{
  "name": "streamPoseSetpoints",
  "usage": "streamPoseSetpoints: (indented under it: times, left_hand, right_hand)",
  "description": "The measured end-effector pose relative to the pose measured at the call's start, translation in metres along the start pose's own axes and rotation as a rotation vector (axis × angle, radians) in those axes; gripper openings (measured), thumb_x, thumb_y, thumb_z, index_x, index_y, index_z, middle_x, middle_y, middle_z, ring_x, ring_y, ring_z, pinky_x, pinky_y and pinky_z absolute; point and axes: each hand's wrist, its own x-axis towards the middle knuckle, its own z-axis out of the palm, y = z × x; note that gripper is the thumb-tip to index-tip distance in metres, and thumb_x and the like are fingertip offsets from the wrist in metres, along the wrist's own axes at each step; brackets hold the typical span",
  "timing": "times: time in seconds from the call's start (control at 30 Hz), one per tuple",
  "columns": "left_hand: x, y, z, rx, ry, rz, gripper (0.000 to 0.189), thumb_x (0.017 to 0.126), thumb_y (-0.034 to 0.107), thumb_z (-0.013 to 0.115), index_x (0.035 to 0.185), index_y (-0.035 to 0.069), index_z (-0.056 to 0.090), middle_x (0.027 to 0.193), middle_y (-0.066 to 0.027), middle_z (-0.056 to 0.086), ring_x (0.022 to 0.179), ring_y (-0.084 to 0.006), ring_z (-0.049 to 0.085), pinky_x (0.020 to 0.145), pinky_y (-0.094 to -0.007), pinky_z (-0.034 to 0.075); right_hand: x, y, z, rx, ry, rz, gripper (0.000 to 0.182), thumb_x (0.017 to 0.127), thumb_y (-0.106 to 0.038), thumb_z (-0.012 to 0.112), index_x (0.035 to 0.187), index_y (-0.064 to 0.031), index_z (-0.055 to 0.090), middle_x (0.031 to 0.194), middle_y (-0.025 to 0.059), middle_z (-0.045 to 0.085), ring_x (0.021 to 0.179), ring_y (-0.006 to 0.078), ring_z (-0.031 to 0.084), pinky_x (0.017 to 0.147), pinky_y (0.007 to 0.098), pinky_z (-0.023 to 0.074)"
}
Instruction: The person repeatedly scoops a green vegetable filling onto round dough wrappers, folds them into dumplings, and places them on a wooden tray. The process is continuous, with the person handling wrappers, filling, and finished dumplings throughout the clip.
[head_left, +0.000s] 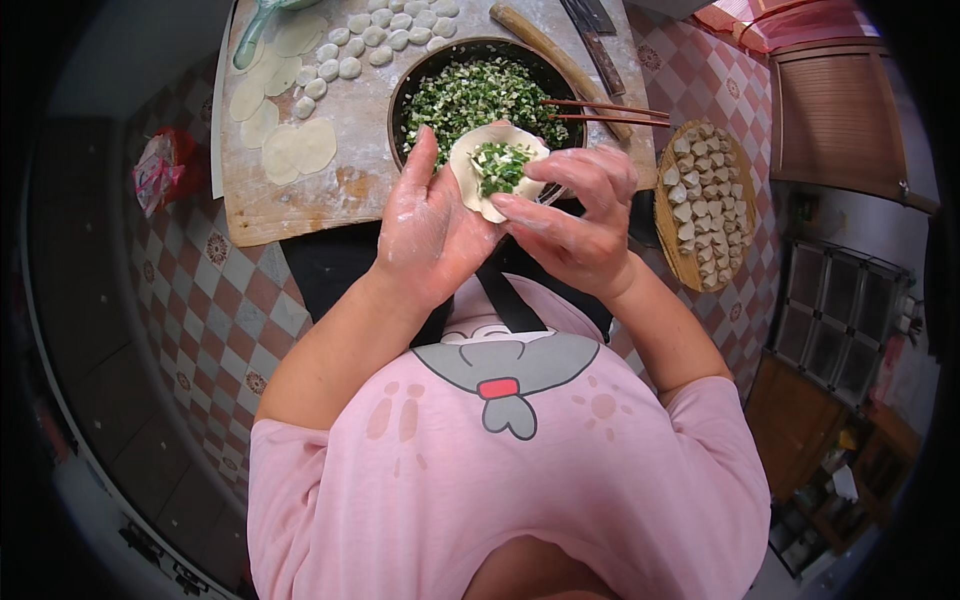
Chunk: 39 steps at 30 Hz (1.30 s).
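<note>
A round dough wrapper (463, 155) lies across the fingers of my left hand (427, 225), whose thumb points up and away from it. Chopped green-and-white filling (501, 166) is heaped in the wrapper's middle. My right hand (585, 217) has its thumb and fingertips at the wrapper's right side, touching the edge by the filling. Both hands are dusted with flour. Just beyond them stands a dark round pan (396, 112) full of the same chopped filling (480, 90). A pair of reddish chopsticks (622, 112) rests over its right rim.
On the floured wooden board (300, 210) lie flat wrappers (300, 150) and several dough pieces (349, 67). A rolling pin (555, 56) and a cleaver (600, 60) lie at the right. A green-handled utensil (251, 37) is far left. Right of the board, a round tray (679, 259) holds several dumplings (709, 202).
</note>
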Motion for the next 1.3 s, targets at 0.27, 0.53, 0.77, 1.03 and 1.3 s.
streamPoseSetpoints:
  times: [0.27, 0.53, 0.77, 1.03, 1.3]
  left_hand:
    - [0.000, -0.004, -0.006, -0.019, -0.032, 0.002, 0.053, 0.102, 0.042, 0.029, 0.134, 0.002, 0.042, 0.129, -0.0125, 0.053, 0.119, -0.0237, 0.051, 0.103, -0.0385, 0.039]
    - [-0.006, -0.013, -0.006, 0.334, 0.027, 0.128, 0.037, 0.101, 0.024, 0.041, 0.132, 0.003, 0.044, 0.120, -0.0085, 0.056, 0.106, -0.0169, 0.058, 0.088, -0.0316, 0.052]
    - [-0.013, -0.011, 0.008, 0.730, 0.056, 0.233, 0.044, 0.099, 0.030, 0.047, 0.135, 0.004, 0.045, 0.125, -0.0072, 0.055, 0.110, -0.0145, 0.058, 0.091, -0.0308, 0.051]
    - [-0.021, -0.004, 0.017, 0.754, -0.015, 0.185, 0.042, 0.095, 0.025, 0.056, 0.131, 0.004, 0.051, 0.118, -0.0043, 0.059, 0.106, -0.0107, 0.056, 0.089, -0.0261, 0.048]
    - [-0.021, -0.006, 0.016, 0.907, -0.142, 0.273, 0.040, 0.086, -0.002, 0.061, 0.126, 0.001, 0.054, 0.119, -0.0060, 0.060, 0.108, -0.0104, 0.056, 0.092, -0.0257, 0.046]
  right_hand:
    - [-0.001, 0.005, -0.005, 0.079, 0.017, 0.067, 0.013, 0.070, -0.027, 0.075, 0.083, -0.0277, 0.073, 0.107, -0.0018, 0.063, 0.099, 0.0204, 0.054, 0.087, 0.0363, 0.0352]
    - [0.007, 0.004, 0.001, 0.323, 0.094, 0.211, 0.014, 0.069, -0.021, 0.078, 0.081, -0.0180, 0.071, 0.106, 0.0015, 0.068, 0.101, 0.0247, 0.055, 0.088, 0.0378, 0.0338]
    - [0.011, -0.004, -0.001, 0.367, 0.070, 0.369, 0.010, 0.076, -0.014, 0.076, 0.084, -0.0150, 0.072, 0.086, -0.0016, 0.072, 0.082, 0.0123, 0.065, 0.104, 0.0393, 0.0200]
    - [0.024, -0.012, -0.006, 0.439, 0.172, 0.456, 0.024, 0.070, -0.008, 0.079, 0.093, -0.0128, 0.073, 0.086, -0.0010, 0.070, 0.088, 0.0130, 0.062, 0.100, 0.0373, 0.0265]
    - [0.026, -0.006, -0.016, 0.580, 0.158, 0.378, 0.041, 0.064, -0.012, 0.083, 0.104, -0.0097, 0.070, 0.098, 0.0046, 0.064, 0.095, 0.0214, 0.056, 0.084, 0.0327, 0.0414]
